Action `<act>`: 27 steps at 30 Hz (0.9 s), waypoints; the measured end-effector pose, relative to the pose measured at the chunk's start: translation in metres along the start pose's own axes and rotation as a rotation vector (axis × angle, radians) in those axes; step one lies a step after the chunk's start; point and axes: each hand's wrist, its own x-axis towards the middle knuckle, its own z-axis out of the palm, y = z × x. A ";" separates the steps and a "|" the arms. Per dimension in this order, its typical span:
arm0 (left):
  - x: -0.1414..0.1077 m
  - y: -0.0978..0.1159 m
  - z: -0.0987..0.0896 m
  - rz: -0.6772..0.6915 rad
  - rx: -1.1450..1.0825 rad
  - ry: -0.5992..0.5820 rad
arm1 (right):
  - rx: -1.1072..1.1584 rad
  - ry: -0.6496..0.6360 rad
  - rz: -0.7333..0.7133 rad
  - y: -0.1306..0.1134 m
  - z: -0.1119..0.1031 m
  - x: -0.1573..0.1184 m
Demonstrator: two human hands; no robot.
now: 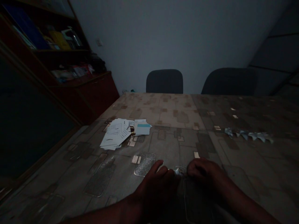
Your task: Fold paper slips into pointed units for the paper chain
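Down at the near side of the patterned tablecloth (168,146), the left hand (161,180) has its fingers curled tight on a small white piece (178,171), its tip poking out toward the right hand (204,171). Those right fingers bend inward just beside it; too dark to say whether they grip anything! Farther off, papers (115,133) lie heaped left, jagged white pieces (254,136) line up right, two chairs (164,81) behind.

Dim light leaves the cabinet (98,96) in deep shadow and the tablecloth (163,146) faintly glinting.
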 end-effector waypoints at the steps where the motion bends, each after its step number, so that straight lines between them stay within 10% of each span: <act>1: 0.000 0.000 -0.001 -0.004 -0.006 -0.003 | 0.023 0.011 0.014 0.002 -0.003 -0.002; 27: -0.001 -0.005 0.006 -0.055 -0.021 0.066 | -0.269 0.215 0.045 -0.008 0.023 -0.009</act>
